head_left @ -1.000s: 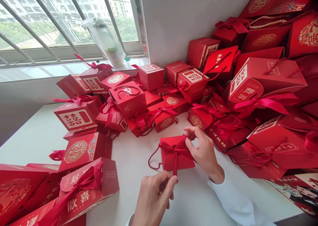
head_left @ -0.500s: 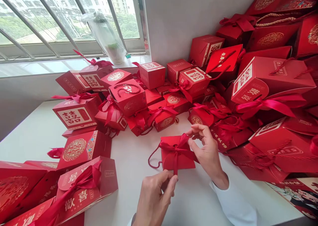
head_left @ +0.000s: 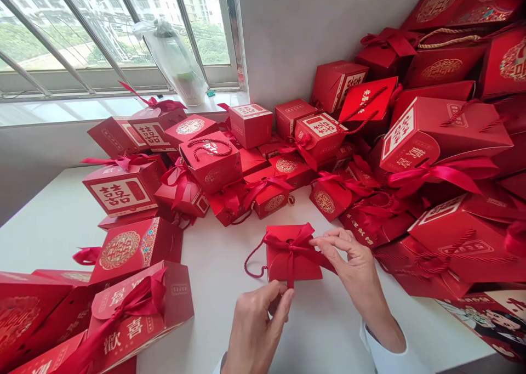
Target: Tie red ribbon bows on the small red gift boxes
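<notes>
A small red gift box (head_left: pixel 277 266) lies on the white table in front of me, with a red ribbon (head_left: pixel 292 248) tied in a bow across its top. My left hand (head_left: pixel 261 322) pinches the ribbon's hanging tail at the box's near edge. At the bow's right loop, the thumb and fingertips of my right hand (head_left: pixel 359 272) close on the ribbon's edge. A twisted red cord (head_left: pixel 251 274) curls out from the box's left side onto the table.
Many decorated red boxes with ribbons crowd the table, including a box (head_left: pixel 122 190) at left and a large box (head_left: pixel 446 132) at right. A plastic-wrapped cup (head_left: pixel 191 86) stands on the windowsill. The white table (head_left: pixel 222 259) shows around the small box.
My right hand has shifted slightly right and down, its fingers drawing together at the bow's loop. My left hand stays on the ribbon tail. The box has hardly moved.
</notes>
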`<state>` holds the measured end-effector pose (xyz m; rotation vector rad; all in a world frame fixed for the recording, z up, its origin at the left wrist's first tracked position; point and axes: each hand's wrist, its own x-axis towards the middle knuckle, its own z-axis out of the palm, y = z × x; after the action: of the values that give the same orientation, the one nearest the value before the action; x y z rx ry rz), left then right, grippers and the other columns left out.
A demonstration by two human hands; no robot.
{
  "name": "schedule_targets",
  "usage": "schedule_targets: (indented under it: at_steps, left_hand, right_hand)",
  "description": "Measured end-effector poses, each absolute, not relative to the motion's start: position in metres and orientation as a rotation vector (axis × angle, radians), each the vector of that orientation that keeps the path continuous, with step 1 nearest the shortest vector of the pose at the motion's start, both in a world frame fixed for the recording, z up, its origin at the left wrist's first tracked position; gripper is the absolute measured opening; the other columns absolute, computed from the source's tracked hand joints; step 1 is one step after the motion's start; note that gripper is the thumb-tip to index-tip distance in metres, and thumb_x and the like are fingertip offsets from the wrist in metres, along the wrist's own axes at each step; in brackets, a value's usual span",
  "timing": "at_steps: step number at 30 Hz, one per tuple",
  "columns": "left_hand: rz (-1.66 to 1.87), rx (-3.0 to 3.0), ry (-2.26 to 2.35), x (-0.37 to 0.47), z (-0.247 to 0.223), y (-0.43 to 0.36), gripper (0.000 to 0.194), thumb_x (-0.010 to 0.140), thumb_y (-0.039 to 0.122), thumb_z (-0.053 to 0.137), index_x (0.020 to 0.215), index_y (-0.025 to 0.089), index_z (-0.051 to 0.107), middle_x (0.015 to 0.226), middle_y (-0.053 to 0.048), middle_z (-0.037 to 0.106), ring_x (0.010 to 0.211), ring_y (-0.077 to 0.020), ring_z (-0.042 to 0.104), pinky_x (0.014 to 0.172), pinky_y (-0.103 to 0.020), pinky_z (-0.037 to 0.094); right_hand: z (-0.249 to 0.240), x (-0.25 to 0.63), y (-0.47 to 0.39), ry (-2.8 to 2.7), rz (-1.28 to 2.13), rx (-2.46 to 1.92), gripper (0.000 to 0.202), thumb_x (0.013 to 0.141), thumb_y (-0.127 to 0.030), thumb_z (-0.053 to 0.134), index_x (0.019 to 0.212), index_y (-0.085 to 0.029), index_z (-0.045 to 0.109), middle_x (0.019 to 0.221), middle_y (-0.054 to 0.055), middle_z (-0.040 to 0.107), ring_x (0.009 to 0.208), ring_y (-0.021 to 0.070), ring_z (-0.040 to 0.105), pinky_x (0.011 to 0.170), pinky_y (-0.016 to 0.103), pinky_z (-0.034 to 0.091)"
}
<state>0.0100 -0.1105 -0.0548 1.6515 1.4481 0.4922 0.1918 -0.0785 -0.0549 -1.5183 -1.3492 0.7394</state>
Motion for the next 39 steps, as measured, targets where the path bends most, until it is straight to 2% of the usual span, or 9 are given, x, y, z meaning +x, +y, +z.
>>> schedule_targets:
  at_steps: [8, 13, 17, 21, 25, 31, 36, 39]
  left_hand:
    - [0.51, 1.713, 1.431, 0.01, -0.061, -0.111, 0.034, 0.092, 0.036, 0.04, 0.064, 0.018, 0.048, 0.054, 0.003, 0.048, 0.045, -0.0075, 0.046, 0.045, -0.015, 0.035]
    - [0.538, 1.731, 1.433, 0.01, -0.063, -0.11, 0.035, 0.092, 0.035, 0.04, 0.062, 0.018, 0.045, 0.053, 0.003, 0.048, 0.044, -0.0075, 0.046, 0.044, -0.016, 0.034]
    - [0.546, 1.733, 1.427, 0.009, -0.062, -0.11, 0.035, 0.092, 0.035, 0.04, 0.062, 0.018, 0.047, 0.053, 0.003, 0.048, 0.044, -0.0077, 0.046, 0.043, -0.016, 0.033]
    - [0.539, 1.727, 1.416, 0.01, -0.06, -0.111, 0.034, 0.092, 0.035, 0.039, 0.064, 0.018, 0.049, 0.054, 0.003, 0.048, 0.046, -0.008, 0.047, 0.043, -0.016, 0.034]
    - [0.517, 1.715, 1.421, 0.011, -0.06, -0.111, 0.034, 0.092, 0.034, 0.039, 0.063, 0.018, 0.046, 0.054, 0.003, 0.047, 0.046, -0.008, 0.047, 0.044, -0.016, 0.033]
    - [0.51, 1.711, 1.418, 0.012, -0.059, -0.109, 0.033, 0.092, 0.034, 0.04, 0.064, 0.018, 0.048, 0.055, 0.003, 0.048, 0.047, -0.0079, 0.047, 0.045, -0.016, 0.033]
    - [0.504, 1.695, 1.411, 0.012, -0.058, -0.109, 0.033, 0.093, 0.035, 0.039, 0.066, 0.018, 0.049, 0.055, 0.003, 0.046, 0.048, -0.0081, 0.044, 0.045, -0.017, 0.032]
    - [0.497, 1.676, 1.406, 0.012, -0.06, -0.11, 0.033, 0.093, 0.036, 0.039, 0.065, 0.019, 0.047, 0.055, 0.004, 0.045, 0.048, -0.0079, 0.043, 0.045, -0.017, 0.031]
  right_hand:
    - [-0.054, 0.173, -0.073, -1.344, 0.555, -1.577, 0.013, 0.082, -0.035, 0.065, 0.086, -0.026, 0.073, 0.082, 0.004, 0.063, 0.087, 0.0238, 0.05, 0.078, 0.036, 0.041]
    - [-0.054, 0.165, -0.062, -1.349, 0.594, -1.62, 0.015, 0.076, -0.037, 0.071, 0.086, -0.027, 0.074, 0.083, 0.004, 0.063, 0.09, 0.0251, 0.049, 0.079, 0.037, 0.041]
    - [-0.058, 0.164, -0.055, -1.277, 0.725, -1.578, 0.013, 0.073, -0.036, 0.071, 0.08, -0.026, 0.075, 0.082, 0.004, 0.061, 0.089, 0.0246, 0.051, 0.08, 0.036, 0.042]
    - [-0.059, 0.166, -0.056, -1.081, 1.017, -1.42, 0.014, 0.074, -0.033, 0.067, 0.08, -0.021, 0.071, 0.081, 0.004, 0.063, 0.083, 0.0217, 0.055, 0.074, 0.034, 0.045]
    - [-0.053, 0.168, -0.06, -0.93, 1.247, -1.288, 0.017, 0.071, -0.032, 0.071, 0.083, -0.02, 0.071, 0.081, 0.003, 0.065, 0.077, 0.0182, 0.056, 0.071, 0.031, 0.047]
    - [-0.049, 0.168, -0.059, -0.773, 1.356, -1.18, 0.017, 0.071, -0.035, 0.075, 0.072, -0.019, 0.07, 0.07, -0.001, 0.063, 0.065, 0.0123, 0.055, 0.06, 0.023, 0.046]
    - [-0.049, 0.169, -0.059, -0.718, 1.408, -1.142, 0.018, 0.068, -0.03, 0.078, 0.082, -0.02, 0.074, 0.077, 0.0, 0.069, 0.07, 0.0133, 0.06, 0.064, 0.023, 0.051]
    - [-0.047, 0.17, -0.06, -0.695, 1.45, -1.136, 0.019, 0.065, -0.029, 0.079, 0.081, -0.02, 0.074, 0.077, 0.001, 0.071, 0.069, 0.0132, 0.062, 0.063, 0.022, 0.051]
